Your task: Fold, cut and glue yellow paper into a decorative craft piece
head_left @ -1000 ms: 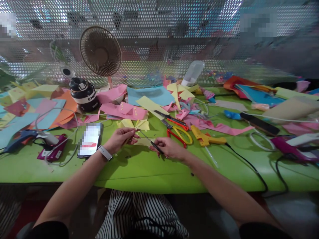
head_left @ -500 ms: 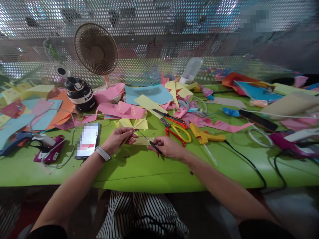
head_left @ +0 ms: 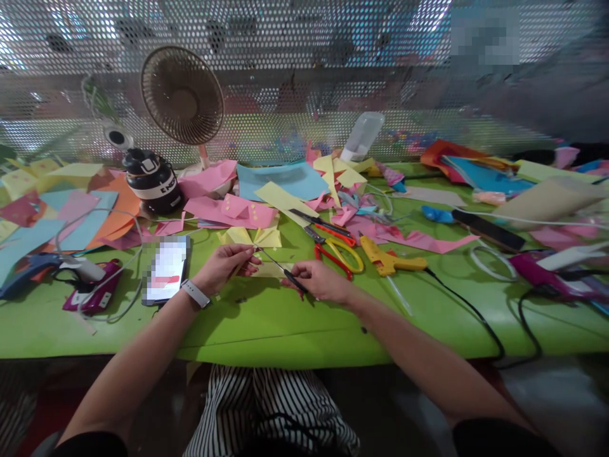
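Note:
My right hand (head_left: 316, 280) is closed around the black handle of a slim metal-shafted tool (head_left: 290, 278), whose exact kind I cannot make out. The shaft slants up and left toward my left hand (head_left: 228, 266), which wears a white wristband. Thumb and fingers of that hand are pinched together at the tool's tip; what lies between them is too small to tell. A pale yellow paper strip (head_left: 269, 270) lies between the two hands, partly covered. Just beyond the fingertips is folded yellow paper (head_left: 269, 237).
Scissors with red and yellow handles (head_left: 349, 254) and a yellow glue gun (head_left: 392, 259) lie to the right. A phone (head_left: 166, 270) and a purple power strip (head_left: 98, 292) are at left. Behind stand a black bottle (head_left: 152, 184) and a fan (head_left: 183, 95). Cables cross the green table (head_left: 304, 346).
Both hands and the tool hold almost the same pose. The whole view has shifted very slightly; nothing has been picked up or let go.

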`<state>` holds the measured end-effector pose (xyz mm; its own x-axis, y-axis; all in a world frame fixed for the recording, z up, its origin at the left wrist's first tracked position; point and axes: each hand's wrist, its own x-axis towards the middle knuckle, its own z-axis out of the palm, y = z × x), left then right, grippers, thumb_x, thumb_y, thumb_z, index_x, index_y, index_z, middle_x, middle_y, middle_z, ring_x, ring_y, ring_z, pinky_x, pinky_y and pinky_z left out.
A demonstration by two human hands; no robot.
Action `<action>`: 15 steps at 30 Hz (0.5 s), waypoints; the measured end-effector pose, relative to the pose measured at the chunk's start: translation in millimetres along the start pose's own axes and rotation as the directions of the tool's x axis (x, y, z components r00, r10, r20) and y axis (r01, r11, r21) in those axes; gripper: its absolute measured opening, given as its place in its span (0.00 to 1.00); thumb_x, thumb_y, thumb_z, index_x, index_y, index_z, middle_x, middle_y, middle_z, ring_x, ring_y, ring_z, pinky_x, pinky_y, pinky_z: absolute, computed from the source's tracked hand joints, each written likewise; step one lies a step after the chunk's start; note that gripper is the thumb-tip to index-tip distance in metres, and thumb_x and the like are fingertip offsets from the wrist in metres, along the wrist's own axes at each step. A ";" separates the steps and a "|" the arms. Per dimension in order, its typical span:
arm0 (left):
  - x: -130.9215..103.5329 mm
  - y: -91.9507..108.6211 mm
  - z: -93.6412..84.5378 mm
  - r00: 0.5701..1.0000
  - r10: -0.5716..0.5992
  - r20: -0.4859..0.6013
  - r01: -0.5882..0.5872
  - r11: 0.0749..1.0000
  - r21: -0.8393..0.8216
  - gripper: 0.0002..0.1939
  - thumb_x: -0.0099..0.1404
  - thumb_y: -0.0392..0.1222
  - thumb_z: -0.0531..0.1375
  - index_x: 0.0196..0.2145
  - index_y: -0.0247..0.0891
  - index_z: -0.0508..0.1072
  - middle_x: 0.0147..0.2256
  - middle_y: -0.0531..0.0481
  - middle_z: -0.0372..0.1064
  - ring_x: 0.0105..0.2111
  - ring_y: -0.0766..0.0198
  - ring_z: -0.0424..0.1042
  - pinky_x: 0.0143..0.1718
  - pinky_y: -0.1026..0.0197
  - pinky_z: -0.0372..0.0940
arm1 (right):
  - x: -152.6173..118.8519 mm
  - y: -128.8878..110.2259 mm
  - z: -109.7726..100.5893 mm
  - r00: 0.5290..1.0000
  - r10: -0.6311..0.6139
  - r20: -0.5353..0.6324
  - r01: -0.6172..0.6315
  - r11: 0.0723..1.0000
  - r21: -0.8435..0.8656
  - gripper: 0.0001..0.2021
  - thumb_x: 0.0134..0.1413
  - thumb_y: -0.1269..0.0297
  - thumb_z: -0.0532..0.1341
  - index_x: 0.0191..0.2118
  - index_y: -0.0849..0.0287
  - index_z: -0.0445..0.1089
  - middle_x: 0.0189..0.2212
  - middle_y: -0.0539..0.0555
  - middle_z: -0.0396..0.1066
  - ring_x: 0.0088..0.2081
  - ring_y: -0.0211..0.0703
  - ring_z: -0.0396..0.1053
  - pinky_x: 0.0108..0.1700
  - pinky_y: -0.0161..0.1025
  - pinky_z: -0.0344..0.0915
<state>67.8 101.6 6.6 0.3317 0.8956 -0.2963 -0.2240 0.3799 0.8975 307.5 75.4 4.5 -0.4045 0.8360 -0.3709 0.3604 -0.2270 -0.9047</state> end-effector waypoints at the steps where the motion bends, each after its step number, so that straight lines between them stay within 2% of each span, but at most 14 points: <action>1: 0.2 0.0 -0.2 1.000 -0.009 -0.002 0.009 1.000 0.001 0.03 0.66 0.34 0.66 0.36 0.30 0.77 0.28 0.48 0.79 0.22 0.72 0.76 0.27 0.71 0.72 | -0.1 0.0 0.0 1.000 0.004 -0.002 -0.004 1.000 -0.002 0.26 0.35 0.41 0.74 0.26 0.58 0.68 0.18 0.45 0.64 0.21 0.34 0.63 0.21 0.34 0.55; 11: -0.6 2.0 1.8 0.996 -0.065 -0.056 0.068 0.996 0.053 0.02 0.66 0.33 0.66 0.37 0.30 0.78 0.28 0.46 0.79 0.21 0.71 0.75 0.23 0.71 0.70 | 2.4 5.7 -3.3 1.000 0.028 -0.009 -0.028 1.000 -0.008 0.27 0.35 0.40 0.74 0.27 0.59 0.69 0.19 0.47 0.68 0.21 0.34 0.64 0.21 0.33 0.54; 15: -2.5 6.9 2.6 0.994 -0.004 -0.112 0.011 0.998 0.058 0.05 0.64 0.35 0.67 0.37 0.32 0.77 0.29 0.47 0.79 0.23 0.71 0.75 0.24 0.71 0.69 | 2.1 3.0 -5.5 0.998 0.020 -0.057 -0.018 0.999 0.036 0.29 0.34 0.38 0.73 0.28 0.60 0.69 0.19 0.48 0.69 0.18 0.32 0.61 0.19 0.32 0.50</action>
<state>67.8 101.4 14.4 0.2281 0.9143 -0.3347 -0.1669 0.3754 0.9117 312.4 79.2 2.2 -0.3489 0.8581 -0.3767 0.3377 -0.2599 -0.9047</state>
